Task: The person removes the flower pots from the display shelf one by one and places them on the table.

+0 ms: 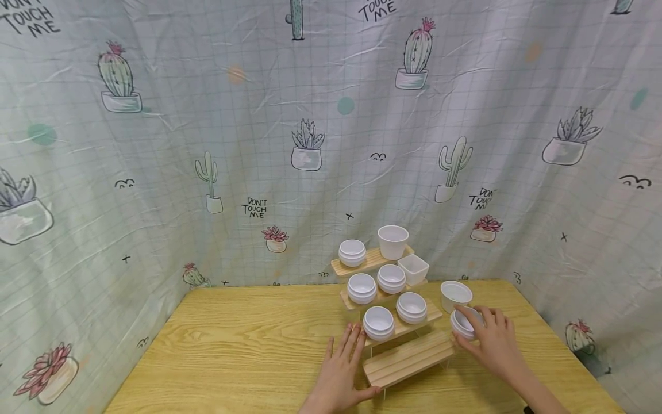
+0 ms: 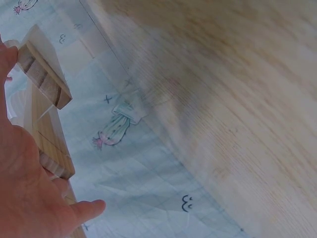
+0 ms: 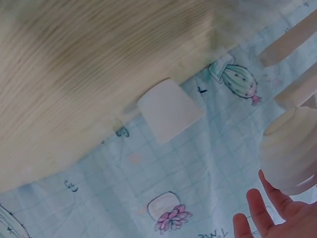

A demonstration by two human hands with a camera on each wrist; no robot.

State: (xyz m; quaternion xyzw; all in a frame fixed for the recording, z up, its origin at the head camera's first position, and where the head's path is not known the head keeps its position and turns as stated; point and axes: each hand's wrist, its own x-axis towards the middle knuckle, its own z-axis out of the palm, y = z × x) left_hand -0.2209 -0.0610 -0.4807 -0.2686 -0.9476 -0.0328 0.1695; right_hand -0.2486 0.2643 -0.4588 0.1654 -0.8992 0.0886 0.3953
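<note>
A stepped wooden stand (image 1: 408, 356) with clear supports stands at the right of the table. My left hand (image 1: 338, 368) rests along its left side with the fingers extended, and in the left wrist view that hand (image 2: 29, 193) lies beside the step ends (image 2: 57, 166). Beyond the stand's right end, my right hand (image 1: 493, 342) holds a small round white pot (image 1: 459, 329) between thumb and fingers. The right wrist view shows this ribbed pot (image 3: 290, 148) lifted above the tabletop. Bare boards show on the lowest step.
Several round white pots (image 1: 379, 324) sit on the upper steps, along with a square pot (image 1: 414, 270) and a taller pot (image 1: 393, 242). Another white pot (image 1: 456, 296) stands on the table (image 1: 233, 345) behind my right hand. A cactus-print curtain (image 1: 248, 144) surrounds the table's back and sides.
</note>
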